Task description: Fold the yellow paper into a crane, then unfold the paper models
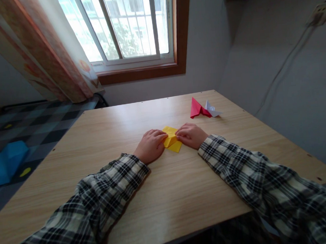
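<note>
Plaid sleeves (106, 194) fill the bottom of our view, one reaching in from each lower corner, and we follow them forward to two bare hands meeting near the middle of a pale wooden counter (171, 196). Our left hand (150, 145) lies knuckles up with its fingers curled down, the fingertips pressing on the left edge of a small folded piece of yellow paper (172, 139). Our right hand (191, 135) mirrors it, fingers bent and pinching the paper's right edge. Both hands are closed down onto the paper, which lies flat on the counter directly between them, its lower corner poking out toward us.

Farther back and to the right, well apart from the hands, a folded red paper shape (197, 108) sits on the counter, touching a smaller white folded shape (213, 110) just beside it.

Beyond the counter we see a window (127, 25) with a brown wooden frame, and a patterned curtain (47, 52) hanging at its left. At the far left, a bed with a dark checked cover (36, 126) holds something blue (4, 162).
</note>
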Demonstrator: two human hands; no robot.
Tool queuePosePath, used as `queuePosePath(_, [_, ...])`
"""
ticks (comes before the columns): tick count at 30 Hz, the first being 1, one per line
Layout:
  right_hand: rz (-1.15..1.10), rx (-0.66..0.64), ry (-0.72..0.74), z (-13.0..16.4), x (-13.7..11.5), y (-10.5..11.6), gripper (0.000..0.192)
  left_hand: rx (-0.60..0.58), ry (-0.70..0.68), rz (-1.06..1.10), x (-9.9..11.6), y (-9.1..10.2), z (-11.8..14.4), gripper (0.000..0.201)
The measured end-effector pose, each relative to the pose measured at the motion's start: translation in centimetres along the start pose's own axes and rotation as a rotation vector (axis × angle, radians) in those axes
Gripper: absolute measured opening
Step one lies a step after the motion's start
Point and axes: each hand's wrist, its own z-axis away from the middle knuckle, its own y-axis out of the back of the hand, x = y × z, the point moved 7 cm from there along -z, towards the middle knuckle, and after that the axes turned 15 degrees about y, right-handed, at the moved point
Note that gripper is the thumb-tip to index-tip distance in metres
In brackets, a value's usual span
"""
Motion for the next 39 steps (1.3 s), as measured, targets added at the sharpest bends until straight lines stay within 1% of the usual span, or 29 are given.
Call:
queuePosePath(6, [0.029, -0.041, -0.124, 0.3, 1.0, -0.1, 0.016, -0.003, -0.033, 0.005, 0.5, 0.2, 0.1, 0.032])
queuePosePath(14, [0.012, -0.064, -0.163, 0.3, 1.1, -0.1, 0.017, -0.050, -0.013, 0.007, 0.5, 0.0, 0.2, 0.037])
queuePosePath(18, [0.013, -0.050, -0.220, 0.4, 1.3, -0.1, 0.011, -0.059, -0.010, -0.007, 0.5, -0.1, 0.2, 0.043])
queuePosePath(22, [-0.001, -0.021, -0.312, 0.6, 1.5, 0.1, 0.015, -0.060, 0.014, -0.007, 0.2, -0.3, 0.2, 0.050])
queuePosePath(25, [-0.014, -0.021, -0.299, 0.6, 1.5, 0.1, 0.013, -0.060, 0.015, 0.006, 0.2, -0.4, 0.3, 0.051])
queuePosePath(29, [-0.003, -0.049, -0.229, 0.5, 1.4, -0.2, 0.005, -0.048, -0.008, 0.010, 0.3, -0.3, 0.3, 0.047])
queuePosePath(34, [-0.013, -0.044, -0.183, 0.5, 1.5, -0.3, 0.004, -0.039, -0.018, 0.015, 0.4, -0.1, 0.3, 0.040])
queuePosePath(39, [-0.029, -0.034, -0.177, 0.5, 1.5, -0.3, 0.003, -0.036, -0.015, 0.043, 0.4, 0.0, 0.3, 0.034])
